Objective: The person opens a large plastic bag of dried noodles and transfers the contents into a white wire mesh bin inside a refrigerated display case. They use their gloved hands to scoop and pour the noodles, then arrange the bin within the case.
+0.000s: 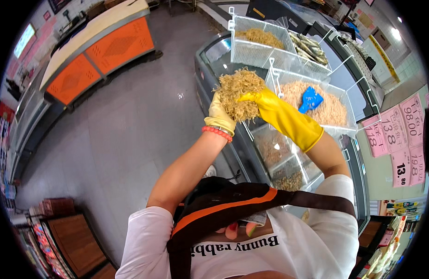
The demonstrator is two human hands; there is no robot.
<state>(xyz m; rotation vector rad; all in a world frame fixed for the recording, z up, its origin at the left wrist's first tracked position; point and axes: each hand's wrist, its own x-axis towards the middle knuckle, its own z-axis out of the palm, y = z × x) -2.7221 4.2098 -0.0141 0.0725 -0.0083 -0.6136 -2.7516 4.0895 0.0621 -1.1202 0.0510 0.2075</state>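
Note:
In front of me, a large clump of tan, stringy dried seafood (240,83) is held up over the edge of a grey freezer chest (212,62). My left hand (219,113), in a pale cream glove with a red bead bracelet at the wrist, supports it from below and the left. The yellow rubber glove on my right hand (258,99) presses its fingers into the clump from the right. Beside that hand, a lined white wire basket (350,101) holds pale dried shrimp (326,111) with a blue plastic scoop (310,99) lying on top.
Behind, another wire basket (249,55) contains tan dried seafood (259,37) and whole dried fish (308,48). Closer to my body are clear containers (272,144) of dried goods. Across the grey floor (131,115) stands an orange-panelled counter (120,45). Pink price signs (392,132) hang at right.

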